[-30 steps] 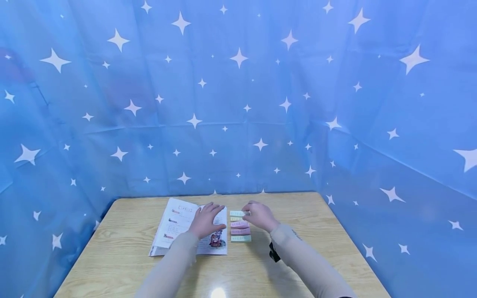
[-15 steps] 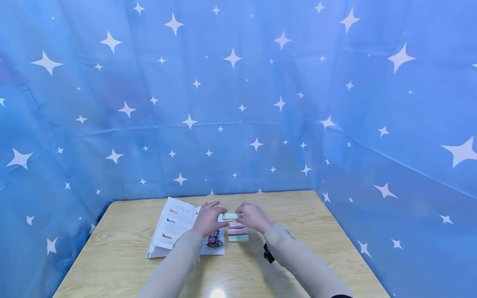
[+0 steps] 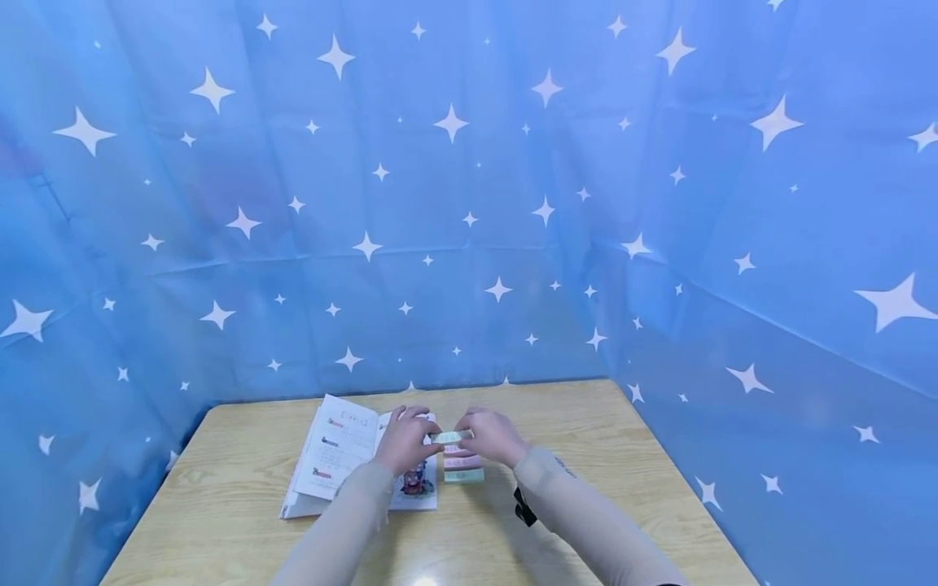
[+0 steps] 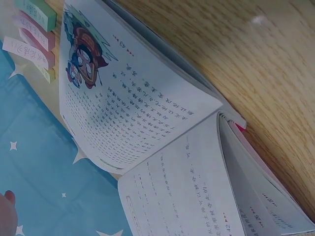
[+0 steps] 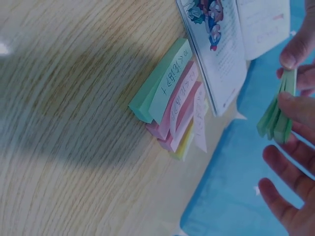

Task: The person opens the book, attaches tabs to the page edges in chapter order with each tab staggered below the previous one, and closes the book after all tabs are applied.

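Note:
Both hands hold a light green sticky note pad (image 3: 449, 437) up over the table, one at each end. My left hand (image 3: 405, 443) pinches its left end above the open book (image 3: 418, 486). My right hand (image 3: 494, 437) grips the other end between thumb and fingers. In the right wrist view the held pad (image 5: 278, 115) is seen edge-on, its sheets split into several layers. Below it on the table lies a row of pads with handwriting: a green pad (image 5: 160, 83), pink pads (image 5: 172, 110) and a yellow pad (image 5: 182, 145).
The book lies left of the pads, its left pages (image 3: 330, 452) slightly raised, printed text and a cartoon on the right page. The wooden table (image 3: 586, 505) runs back to a blue star-patterned curtain (image 3: 469, 309). A black item (image 3: 523, 506) hangs at the right wrist.
My right hand has lifted the light green pad from the back of the row. My left hand has moved from over the book to take its left end. The head view has shifted slightly.

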`<state>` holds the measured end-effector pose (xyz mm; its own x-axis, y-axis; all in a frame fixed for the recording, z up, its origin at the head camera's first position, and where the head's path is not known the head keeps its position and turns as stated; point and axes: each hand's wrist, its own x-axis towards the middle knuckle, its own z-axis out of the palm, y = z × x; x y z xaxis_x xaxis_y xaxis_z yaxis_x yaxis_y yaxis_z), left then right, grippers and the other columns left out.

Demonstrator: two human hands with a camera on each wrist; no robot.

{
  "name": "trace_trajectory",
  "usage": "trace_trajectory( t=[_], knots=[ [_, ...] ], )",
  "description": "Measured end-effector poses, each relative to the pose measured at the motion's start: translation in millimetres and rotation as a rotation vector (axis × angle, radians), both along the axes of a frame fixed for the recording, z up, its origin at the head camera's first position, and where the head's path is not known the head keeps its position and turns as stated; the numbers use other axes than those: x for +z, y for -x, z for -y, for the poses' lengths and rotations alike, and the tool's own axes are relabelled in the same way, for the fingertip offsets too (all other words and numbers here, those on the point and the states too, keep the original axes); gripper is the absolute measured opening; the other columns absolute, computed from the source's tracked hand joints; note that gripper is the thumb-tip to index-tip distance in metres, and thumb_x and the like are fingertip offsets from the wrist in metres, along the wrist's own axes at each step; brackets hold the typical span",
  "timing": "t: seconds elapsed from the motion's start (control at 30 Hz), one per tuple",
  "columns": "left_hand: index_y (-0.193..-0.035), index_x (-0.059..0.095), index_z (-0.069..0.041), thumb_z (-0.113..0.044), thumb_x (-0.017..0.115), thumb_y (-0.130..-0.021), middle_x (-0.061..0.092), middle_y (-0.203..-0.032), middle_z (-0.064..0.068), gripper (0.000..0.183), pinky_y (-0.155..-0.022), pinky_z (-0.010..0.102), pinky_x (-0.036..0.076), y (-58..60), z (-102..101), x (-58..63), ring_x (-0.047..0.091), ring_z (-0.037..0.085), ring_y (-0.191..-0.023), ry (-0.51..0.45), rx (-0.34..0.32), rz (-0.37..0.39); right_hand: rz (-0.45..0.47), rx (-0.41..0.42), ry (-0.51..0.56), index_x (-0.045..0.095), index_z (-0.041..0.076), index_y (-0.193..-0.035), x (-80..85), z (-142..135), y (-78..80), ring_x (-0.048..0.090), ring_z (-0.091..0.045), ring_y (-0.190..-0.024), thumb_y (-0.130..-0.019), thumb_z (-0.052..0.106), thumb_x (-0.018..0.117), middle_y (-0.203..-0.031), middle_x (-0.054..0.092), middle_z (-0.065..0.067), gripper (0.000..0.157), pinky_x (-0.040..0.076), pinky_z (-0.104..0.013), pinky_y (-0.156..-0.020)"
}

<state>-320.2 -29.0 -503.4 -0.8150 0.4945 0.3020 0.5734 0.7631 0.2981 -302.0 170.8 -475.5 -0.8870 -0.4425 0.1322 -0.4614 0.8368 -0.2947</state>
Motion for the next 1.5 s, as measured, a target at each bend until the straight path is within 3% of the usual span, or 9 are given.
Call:
trace_trajectory(
  t=[0.2, 0.37, 0.53, 0.7, 1.03, 1.2, 1.5],
  knots=[
    [-0.092, 0.077, -0.018, -0.030, 0.081, -0.079, 0.072, -0.091, -0.008, 0.018, -0.110, 0.056, 0.026, -2.1, -3, -2.1, 0.051, 0.025, -0.123, -0.021, -0.052, -0.054, 0.042, -0.003, 0.042, 0.073, 0.010, -0.108, -5.2, -7, -2.6, 0.064, -0.014, -0.088, -0.084, 0.017, 0.074, -0.104, 0.067, 0.000, 0.025, 0.054, -0.029, -0.075],
    [-0.092, 0.077, -0.019, -0.031, 0.081, -0.079, 0.072, -0.092, -0.009, 0.018, -0.112, 0.053, 0.025, -2.1, -2, -2.2, 0.050, 0.022, -0.124, -0.004, -0.023, -0.048, 0.055, -0.020, 0.053, 0.073, 0.011, -0.109, -6.6, -12, -2.0, 0.063, -0.012, -0.085, -0.083, 0.019, 0.075, -0.103, 0.066, 0.000, 0.027, 0.053, -0.028, -0.071],
    [-0.094, 0.077, -0.018, -0.030, 0.081, -0.079, 0.073, -0.094, -0.006, 0.020, -0.112, 0.053, 0.025, -3.4, -1, -0.1, 0.050, 0.023, -0.124, -0.001, -0.012, -0.037, 0.057, -0.030, 0.080, 0.073, 0.012, -0.106, -3.7, -14, -2.0, 0.064, -0.018, -0.088, -0.085, 0.024, 0.075, -0.102, 0.066, -0.001, 0.025, 0.052, -0.028, -0.071],
    [-0.095, 0.077, -0.015, -0.031, 0.081, -0.079, 0.073, -0.094, -0.005, 0.023, -0.111, 0.053, 0.027, -4.2, -1, 0.1, 0.051, 0.024, -0.123, 0.008, -0.013, -0.049, 0.041, -0.034, 0.139, 0.074, 0.012, -0.100, -1.9, -15, -2.0, 0.063, -0.015, -0.084, -0.090, 0.032, 0.069, -0.098, 0.066, 0.000, 0.022, 0.053, -0.029, -0.071],
    [-0.097, 0.077, -0.016, -0.032, 0.080, -0.080, 0.073, -0.094, -0.007, 0.023, -0.111, 0.053, 0.026, -0.3, -5, -7.0, 0.050, 0.023, -0.124, 0.007, -0.024, -0.031, 0.013, -0.044, 0.211, 0.072, 0.013, -0.082, -4.7, -18, 6.3, 0.057, -0.008, -0.070, -0.092, 0.017, 0.065, -0.084, 0.062, 0.005, 0.013, 0.049, -0.025, -0.063],
    [-0.097, 0.077, -0.017, -0.034, 0.079, -0.081, 0.073, -0.096, -0.007, 0.023, -0.111, 0.052, 0.028, 1.9, -8, -9.6, 0.051, 0.022, -0.123, 0.018, -0.027, -0.038, 0.032, -0.048, 0.214, 0.071, 0.013, -0.080, -3.3, -22, 7.8, 0.055, -0.008, -0.070, -0.092, 0.018, 0.065, -0.083, 0.060, 0.006, 0.014, 0.049, -0.025, -0.062],
    [-0.097, 0.077, -0.014, -0.033, 0.079, -0.080, 0.073, -0.096, -0.004, 0.025, -0.109, 0.052, 0.030, -4.7, -9, -10.1, 0.051, 0.024, -0.124, 0.005, -0.028, -0.013, 0.088, -0.035, 0.240, 0.069, 0.013, -0.078, -2.4, -24, 1.6, 0.053, -0.008, -0.067, -0.091, 0.017, 0.067, -0.081, 0.059, 0.005, 0.014, 0.047, -0.025, -0.060]
  ],
)
